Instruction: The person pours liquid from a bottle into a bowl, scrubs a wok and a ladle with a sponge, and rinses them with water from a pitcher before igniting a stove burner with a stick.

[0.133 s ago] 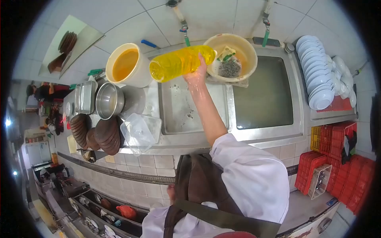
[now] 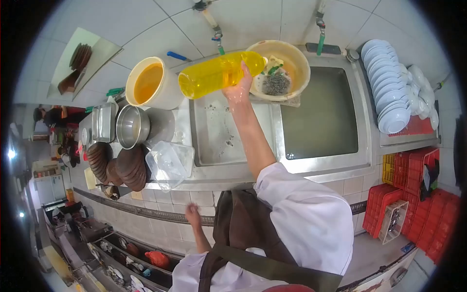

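My right hand (image 2: 238, 88) is wrapped round a large clear bottle of yellow liquid (image 2: 209, 77), tilted nearly on its side. The bottle's mouth points right, over the rim of a cream basin (image 2: 305, 73). Inside the basin lie a grey metal scourer (image 2: 276, 84) and a yellow-green sponge or cloth (image 2: 273, 64) in cloudy liquid. Below the counter edge, by the tiled front, my left hand (image 2: 192, 210) hangs away from everything; its fingers look curled but are blurred.
Two sink basins, the right one full of murky water (image 2: 321, 117). At left stand a bucket of orange liquid (image 2: 165, 92), a steel bowl (image 2: 132, 127), brown stacked dishes (image 2: 131, 168) and a clear plastic container (image 2: 170, 163). White bowls (image 2: 386, 92) are stacked right, above red crates (image 2: 382, 207).
My left hand has come up and further into view beside the counter front. The view has shifted slightly; the bottle stays tilted in my right hand.
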{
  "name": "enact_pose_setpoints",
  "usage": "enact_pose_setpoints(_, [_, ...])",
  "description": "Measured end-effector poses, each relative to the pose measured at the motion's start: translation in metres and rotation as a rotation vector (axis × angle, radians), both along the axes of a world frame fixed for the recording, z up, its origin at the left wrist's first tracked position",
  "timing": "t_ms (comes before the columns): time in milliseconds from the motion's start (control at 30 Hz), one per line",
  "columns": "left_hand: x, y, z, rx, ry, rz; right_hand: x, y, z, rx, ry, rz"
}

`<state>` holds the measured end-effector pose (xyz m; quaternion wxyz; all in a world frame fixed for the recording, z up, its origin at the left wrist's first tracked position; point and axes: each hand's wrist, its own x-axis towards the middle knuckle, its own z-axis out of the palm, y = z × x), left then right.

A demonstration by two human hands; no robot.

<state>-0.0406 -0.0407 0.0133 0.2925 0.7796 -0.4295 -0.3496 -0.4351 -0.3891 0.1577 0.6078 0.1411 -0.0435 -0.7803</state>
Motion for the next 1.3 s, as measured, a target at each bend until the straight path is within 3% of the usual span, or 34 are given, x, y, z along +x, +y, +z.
enact_pose_setpoints(33, [-0.003,-0.038,0.019,-0.116,-0.146,-0.086,-0.002,0.002,0.002,0.022,-0.018,-0.016])
enact_pose_setpoints(100, [-0.038,-0.128,0.062,-0.342,-0.033,-0.155,-0.010,0.008,0.007,0.034,-0.016,-0.046])
enact_pose_setpoints(200, [-0.135,-0.244,0.191,-0.659,0.078,-0.443,-0.018,0.014,0.009,0.043,-0.034,-0.021])
enact_pose_setpoints(233, [-0.161,-0.276,0.224,-0.673,0.107,-0.621,-0.020,0.016,0.012,0.041,-0.052,-0.018])
enact_pose_setpoints(300, [-0.239,-0.302,0.303,-0.584,-0.105,-0.765,-0.022,0.019,0.013,0.043,-0.067,-0.020])
enact_pose_setpoints(367, [-0.285,-0.347,0.331,-0.178,-0.121,-0.985,-0.023,0.021,0.012,-0.060,-0.060,-0.003])
enact_pose_setpoints(400, [-0.300,-0.365,0.323,-0.174,-0.116,-0.984,-0.023,0.023,0.012,-0.055,-0.058,-0.003])
enact_pose_setpoints(467, [-0.324,-0.384,0.309,0.398,0.025,-0.986,-0.023,0.025,0.015,-0.082,-0.013,-0.041])
enact_pose_setpoints(500, [-0.331,-0.383,0.307,0.396,0.026,-0.987,-0.026,0.028,0.017,-0.084,-0.011,-0.041])
enact_pose_setpoints(567, [-0.344,-0.382,0.305,0.720,0.190,-1.094,-0.031,0.035,0.018,-0.117,-0.028,-0.015])
enact_pose_setpoints(667, [-0.346,-0.385,0.290,0.803,0.146,-1.158,-0.031,0.041,0.017,-0.060,-0.017,0.036])
enact_pose_setpoints(800, [-0.346,-0.373,0.290,0.727,0.073,-1.179,-0.029,0.043,0.018,-0.018,-0.020,0.092])
enact_pose_setpoints(867, [-0.346,-0.365,0.290,0.562,0.006,-1.195,-0.025,0.040,0.009,-0.013,0.025,0.084])
enact_pose_setpoints(1300, [-0.348,-0.358,0.271,0.386,-0.279,-1.202,-0.021,0.039,-0.014,0.076,0.026,0.057])
